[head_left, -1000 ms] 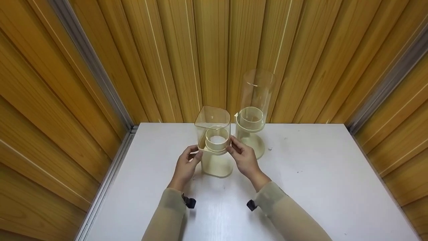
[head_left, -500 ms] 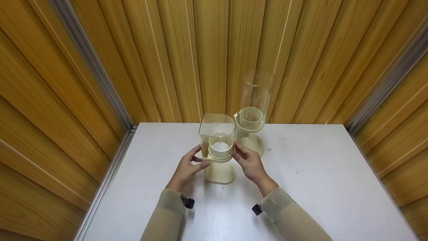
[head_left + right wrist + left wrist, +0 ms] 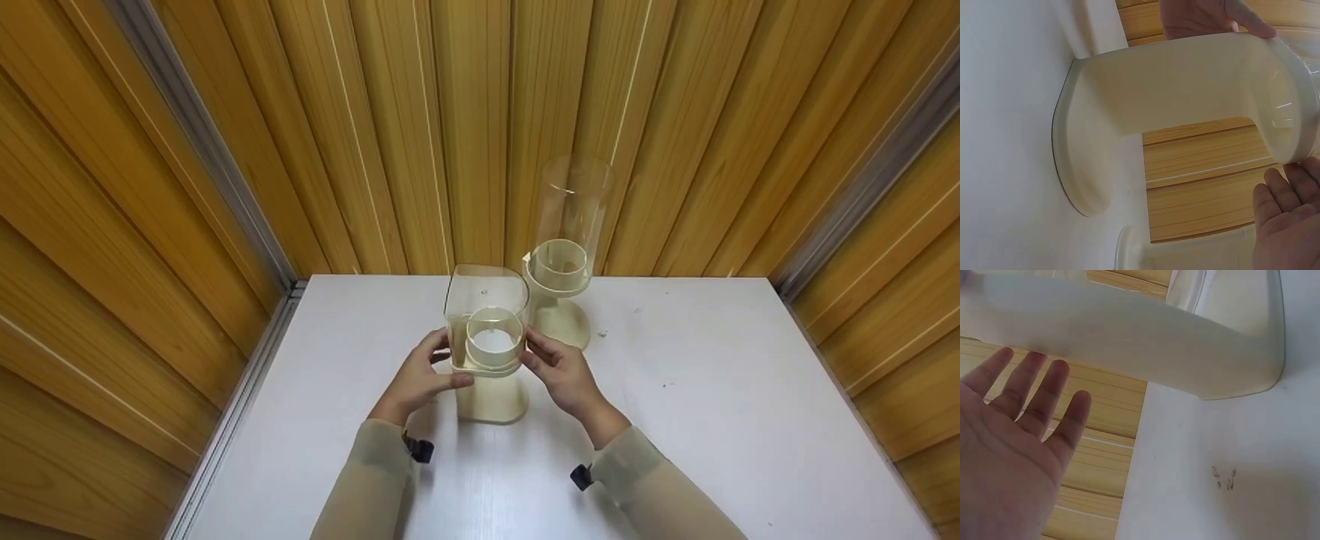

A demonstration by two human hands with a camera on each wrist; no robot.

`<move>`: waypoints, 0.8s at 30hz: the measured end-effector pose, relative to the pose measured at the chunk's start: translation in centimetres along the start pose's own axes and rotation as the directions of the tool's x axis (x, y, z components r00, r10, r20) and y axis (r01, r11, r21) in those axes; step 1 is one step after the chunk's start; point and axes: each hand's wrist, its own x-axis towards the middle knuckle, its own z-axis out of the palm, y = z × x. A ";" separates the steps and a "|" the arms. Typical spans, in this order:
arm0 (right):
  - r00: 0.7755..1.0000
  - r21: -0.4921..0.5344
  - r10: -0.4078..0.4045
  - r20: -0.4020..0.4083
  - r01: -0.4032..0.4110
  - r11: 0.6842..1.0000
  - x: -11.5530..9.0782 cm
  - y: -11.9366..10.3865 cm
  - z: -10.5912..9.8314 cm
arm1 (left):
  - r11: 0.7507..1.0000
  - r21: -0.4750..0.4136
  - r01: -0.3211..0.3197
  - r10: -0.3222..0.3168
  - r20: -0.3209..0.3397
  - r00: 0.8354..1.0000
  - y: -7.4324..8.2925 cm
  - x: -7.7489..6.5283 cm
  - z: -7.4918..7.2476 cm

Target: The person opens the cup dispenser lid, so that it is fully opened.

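Observation:
A cream stand (image 3: 489, 397) with a raised ring and a clear upright cover stands on the table before me. My left hand (image 3: 416, 380) holds its left side, thumb on the front of the ring's ledge and fingers by the side wall. In the left wrist view, those fingers (image 3: 1055, 385) reach to the stand's side panel (image 3: 1117, 332), spread and fairly straight. Across from it, my right hand (image 3: 562, 373) pinches the right edge of the ring. The right wrist view shows the stand's C-shaped profile (image 3: 1168, 84), its rounded base against the tabletop.
Behind and to the right is a second cream stand (image 3: 564, 324) with a round base and a tall clear cylinder (image 3: 576, 195). The white table (image 3: 697, 420) carries small dark marks. Wood-patterned walls (image 3: 480, 135) enclose the back and both sides.
The held stand has shifted toward me and slightly right, turning so its flat side faces left. Both hands have moved with it. The rear stand has stayed put.

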 end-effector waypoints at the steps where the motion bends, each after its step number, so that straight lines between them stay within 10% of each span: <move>1: 1.000 -0.002 -0.006 0.002 0.006 1.000 -0.1 0.0 0.0 | 1.000 -0.013 -0.006 0.007 0.014 1.000 0.0 0.0 0.0; 24: 0.994 -0.049 -0.077 -0.079 0.073 0.996 -1.0 -0.3 0.5 | 0.987 -0.161 -0.017 0.026 0.051 0.998 -1.1 0.2 1.5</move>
